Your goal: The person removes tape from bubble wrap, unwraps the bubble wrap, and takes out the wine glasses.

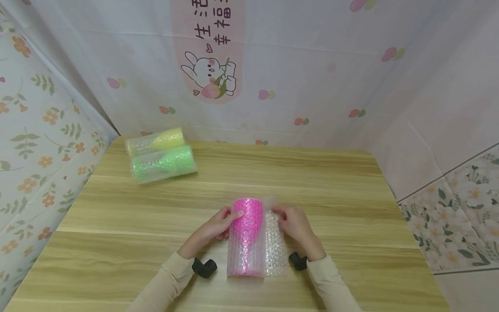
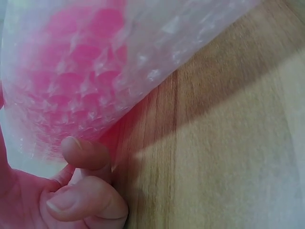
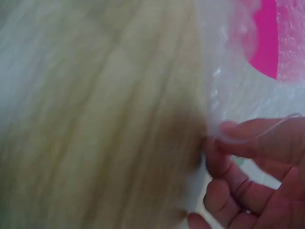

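Observation:
A pink goblet (image 1: 247, 221), broad at the top with a thin stem, lies on its side rolled in clear bubble wrap. My left hand (image 1: 221, 221) holds the wrapped goblet by its wide end, thumb on top; in the left wrist view, two curled fingers (image 2: 88, 200) show beside the wrap. A loose flap of bubble wrap (image 1: 276, 247) extends to the right of the roll. My right hand (image 1: 297, 224) pinches the flap's far edge between thumb and finger, as the right wrist view shows.
Two more wrapped goblets, one yellow (image 1: 171, 139) and one green (image 1: 175, 160), lie side by side at the back left of the wooden table (image 1: 331, 186). A printed curtain (image 1: 296, 86) hangs along the table's back edge. Black cameras sit at both wrists.

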A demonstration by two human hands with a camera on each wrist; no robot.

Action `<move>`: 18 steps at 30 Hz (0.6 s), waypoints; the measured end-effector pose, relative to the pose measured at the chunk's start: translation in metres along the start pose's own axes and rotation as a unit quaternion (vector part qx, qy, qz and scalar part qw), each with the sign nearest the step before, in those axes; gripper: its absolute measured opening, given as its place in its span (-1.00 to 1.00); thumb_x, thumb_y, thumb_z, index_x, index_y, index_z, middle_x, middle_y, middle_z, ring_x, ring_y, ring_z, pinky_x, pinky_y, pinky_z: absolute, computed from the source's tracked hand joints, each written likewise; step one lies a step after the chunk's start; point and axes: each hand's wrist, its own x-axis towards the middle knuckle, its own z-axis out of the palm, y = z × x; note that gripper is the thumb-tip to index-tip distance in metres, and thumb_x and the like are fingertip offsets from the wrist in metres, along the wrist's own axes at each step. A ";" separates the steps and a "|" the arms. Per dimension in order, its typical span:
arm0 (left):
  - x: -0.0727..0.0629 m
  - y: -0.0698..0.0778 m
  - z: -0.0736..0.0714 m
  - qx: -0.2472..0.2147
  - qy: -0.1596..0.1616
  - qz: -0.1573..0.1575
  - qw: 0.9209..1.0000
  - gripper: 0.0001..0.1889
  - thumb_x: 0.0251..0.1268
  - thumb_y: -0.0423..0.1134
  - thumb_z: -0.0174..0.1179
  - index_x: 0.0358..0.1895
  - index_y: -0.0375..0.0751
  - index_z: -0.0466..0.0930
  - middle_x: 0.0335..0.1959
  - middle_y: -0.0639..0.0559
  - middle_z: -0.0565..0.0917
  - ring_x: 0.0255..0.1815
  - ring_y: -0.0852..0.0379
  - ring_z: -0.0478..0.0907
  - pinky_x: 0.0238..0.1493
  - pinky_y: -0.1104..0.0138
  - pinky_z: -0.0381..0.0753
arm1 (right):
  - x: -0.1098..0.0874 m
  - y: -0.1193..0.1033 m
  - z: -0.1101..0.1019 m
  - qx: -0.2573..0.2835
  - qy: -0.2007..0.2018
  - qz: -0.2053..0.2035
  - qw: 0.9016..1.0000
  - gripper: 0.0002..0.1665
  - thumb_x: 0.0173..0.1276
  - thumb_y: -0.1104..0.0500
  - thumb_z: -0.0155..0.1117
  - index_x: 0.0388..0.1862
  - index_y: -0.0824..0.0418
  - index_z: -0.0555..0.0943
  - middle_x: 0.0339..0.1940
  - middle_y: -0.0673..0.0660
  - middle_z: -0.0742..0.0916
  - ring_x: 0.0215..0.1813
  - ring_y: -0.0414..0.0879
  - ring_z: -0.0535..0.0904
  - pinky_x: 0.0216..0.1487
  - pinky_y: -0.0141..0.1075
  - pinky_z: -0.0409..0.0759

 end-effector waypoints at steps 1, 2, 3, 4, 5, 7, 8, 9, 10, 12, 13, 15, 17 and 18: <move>0.000 0.000 0.000 0.000 0.002 -0.002 1.000 -0.38 0.29 0.19 -0.01 0.12 -0.30 0.28 -0.70 0.04 0.34 -0.75 0.23 0.19 -0.76 0.48 0.16 | 0.000 0.002 0.000 0.002 -0.006 0.007 1.000 -0.51 0.03 0.46 0.18 0.00 0.23 0.62 -0.53 0.07 0.60 -0.62 -0.22 0.30 -0.59 -0.44 0.29; 0.000 -0.001 0.001 0.000 0.003 -0.004 1.000 -0.38 0.29 0.19 -0.02 0.14 -0.30 0.27 -0.70 0.04 0.34 -0.75 0.22 0.20 -0.76 0.48 0.16 | 0.000 0.003 0.000 0.003 -0.011 0.013 1.000 -0.51 0.03 0.45 0.18 0.01 0.24 0.62 -0.54 0.06 0.59 -0.61 -0.22 0.32 -0.57 -0.43 0.30; 0.001 -0.001 0.001 0.001 0.004 -0.005 1.000 -0.37 0.29 0.19 -0.02 0.16 -0.31 0.27 -0.70 0.04 0.34 -0.74 0.23 0.21 -0.76 0.49 0.16 | 0.000 0.004 -0.001 0.004 -0.017 0.021 1.000 -0.51 0.04 0.43 0.18 0.02 0.23 0.61 -0.55 0.05 0.58 -0.60 -0.21 0.32 -0.56 -0.42 0.31; 0.000 -0.001 0.000 -0.001 0.005 -0.009 1.000 -0.36 0.28 0.19 -0.01 0.17 -0.30 0.27 -0.71 0.04 0.34 -0.74 0.23 0.21 -0.76 0.49 0.16 | 0.001 0.004 -0.002 0.005 -0.021 0.024 0.999 -0.50 0.04 0.43 0.18 0.03 0.23 0.61 -0.56 0.03 0.57 -0.59 -0.20 0.33 -0.55 -0.40 0.31; 0.000 -0.001 0.000 -0.001 0.005 -0.010 1.000 -0.35 0.28 0.19 -0.02 0.18 -0.30 0.26 -0.71 0.04 0.34 -0.74 0.23 0.21 -0.76 0.49 0.15 | 0.001 0.004 -0.002 0.008 -0.028 0.028 0.999 -0.50 0.04 0.41 0.18 0.04 0.22 0.61 -0.57 0.02 0.56 -0.59 -0.19 0.34 -0.55 -0.39 0.32; 0.000 -0.002 -0.001 0.001 0.003 -0.009 1.000 -0.35 0.28 0.20 -0.02 0.18 -0.31 0.25 -0.72 0.04 0.34 -0.76 0.23 0.20 -0.76 0.49 0.15 | 0.001 0.003 -0.004 0.015 -0.040 0.033 0.999 -0.49 0.05 0.40 0.18 0.06 0.22 0.59 -0.59 0.02 0.55 -0.59 -0.18 0.33 -0.55 -0.38 0.32; 0.000 -0.002 -0.001 0.001 0.001 -0.010 1.000 -0.34 0.28 0.20 -0.02 0.18 -0.31 0.25 -0.71 0.04 0.34 -0.76 0.23 0.20 -0.76 0.49 0.15 | 0.001 0.002 -0.006 0.014 -0.048 0.035 0.998 -0.48 0.06 0.39 0.18 0.08 0.22 0.58 -0.61 0.01 0.52 -0.60 -0.18 0.31 -0.55 -0.38 0.30; 0.001 -0.002 -0.001 0.001 0.001 -0.010 1.000 -0.34 0.28 0.21 -0.02 0.19 -0.31 0.24 -0.71 0.04 0.34 -0.75 0.23 0.20 -0.76 0.49 0.14 | 0.000 0.001 -0.007 0.014 -0.055 0.034 0.998 -0.48 0.08 0.38 0.17 0.10 0.22 0.57 -0.64 0.00 0.50 -0.61 -0.19 0.30 -0.57 -0.39 0.29; 0.001 -0.002 -0.002 0.000 0.000 -0.012 1.000 -0.33 0.28 0.21 -0.03 0.19 -0.31 0.24 -0.71 0.04 0.35 -0.75 0.23 0.21 -0.76 0.48 0.14 | -0.001 0.000 -0.008 0.013 -0.061 0.033 0.997 -0.48 0.10 0.38 0.16 0.12 0.23 0.55 -0.67 0.00 0.48 -0.63 -0.19 0.28 -0.59 -0.40 0.27; 0.001 -0.002 -0.001 0.000 0.001 -0.014 1.000 -0.32 0.27 0.22 -0.02 0.21 -0.29 0.24 -0.70 0.04 0.35 -0.74 0.22 0.22 -0.76 0.48 0.15 | -0.005 -0.004 -0.012 0.011 -0.067 0.026 0.997 -0.49 0.15 0.37 0.14 0.15 0.27 0.52 -0.71 0.01 0.42 -0.64 -0.20 0.24 -0.62 -0.42 0.24; 0.001 -0.002 -0.001 0.001 0.002 -0.015 1.000 -0.31 0.27 0.23 -0.02 0.22 -0.29 0.23 -0.70 0.04 0.36 -0.73 0.22 0.23 -0.76 0.48 0.15 | -0.007 -0.008 -0.014 0.007 -0.065 0.021 0.998 -0.50 0.18 0.36 0.14 0.16 0.29 0.51 -0.70 0.01 0.41 -0.63 -0.20 0.24 -0.62 -0.42 0.23; 0.002 -0.002 -0.001 -0.001 0.003 -0.018 1.000 -0.32 0.27 0.22 -0.01 0.22 -0.27 0.23 -0.69 0.05 0.36 -0.72 0.22 0.24 -0.75 0.48 0.15 | -0.012 -0.017 -0.019 0.008 -0.049 0.016 0.999 -0.53 0.24 0.33 0.15 0.17 0.32 0.49 -0.63 0.02 0.48 -0.58 -0.20 0.32 -0.58 -0.43 0.31; 0.002 -0.002 -0.001 -0.002 0.003 -0.018 1.000 -0.32 0.27 0.22 -0.01 0.22 -0.27 0.23 -0.69 0.04 0.36 -0.72 0.22 0.24 -0.76 0.48 0.14 | -0.018 -0.030 -0.024 0.025 -0.030 0.006 0.999 -0.54 0.27 0.32 0.16 0.17 0.35 0.48 -0.48 0.09 0.56 -0.45 -0.15 0.43 -0.47 -0.38 0.44; 0.002 -0.002 -0.001 -0.003 0.003 -0.018 1.000 -0.33 0.27 0.21 -0.01 0.21 -0.27 0.24 -0.69 0.04 0.36 -0.72 0.22 0.23 -0.76 0.48 0.14 | -0.021 -0.036 -0.026 0.036 -0.020 0.000 0.999 -0.54 0.27 0.31 0.17 0.17 0.35 0.48 -0.37 0.13 0.61 -0.35 -0.10 0.50 -0.38 -0.33 0.52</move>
